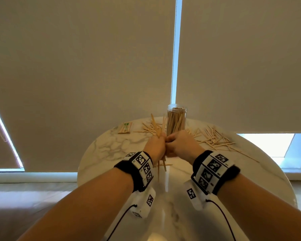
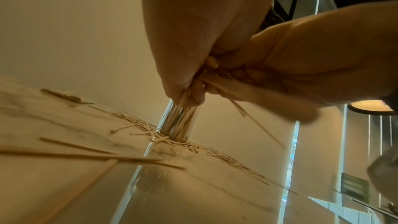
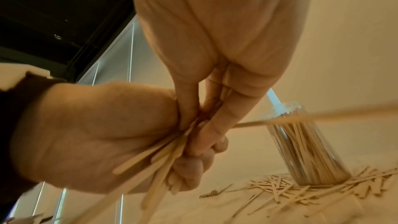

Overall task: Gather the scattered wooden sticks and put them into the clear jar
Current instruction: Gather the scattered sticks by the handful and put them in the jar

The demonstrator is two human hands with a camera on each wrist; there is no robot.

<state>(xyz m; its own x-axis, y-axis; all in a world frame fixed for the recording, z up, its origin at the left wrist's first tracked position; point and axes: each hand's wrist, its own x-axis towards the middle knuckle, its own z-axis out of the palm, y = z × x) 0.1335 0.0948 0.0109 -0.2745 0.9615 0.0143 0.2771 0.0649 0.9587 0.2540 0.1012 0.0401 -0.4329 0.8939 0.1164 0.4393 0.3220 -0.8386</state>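
Note:
My left hand (image 1: 157,144) grips a bundle of wooden sticks (image 1: 157,127) upright above the table, just in front of the clear jar (image 1: 176,120). The jar stands upright at the far middle of the table, packed with sticks. My right hand (image 1: 174,143) meets the left, and its thumb and fingers pinch sticks in the same bundle (image 3: 163,154). The bundle's lower ends (image 1: 164,164) stick out below the left hand. Loose sticks lie left of the jar (image 1: 145,129) and in a larger heap to its right (image 1: 214,140). In the left wrist view the jar (image 2: 183,123) shows beyond both hands.
The round marble table (image 1: 111,146) ends close behind the jar. A wrapped packet of sticks (image 1: 125,128) lies at the far left. A few single sticks (image 2: 90,155) lie on the near table under my hands. Window blinds hang behind.

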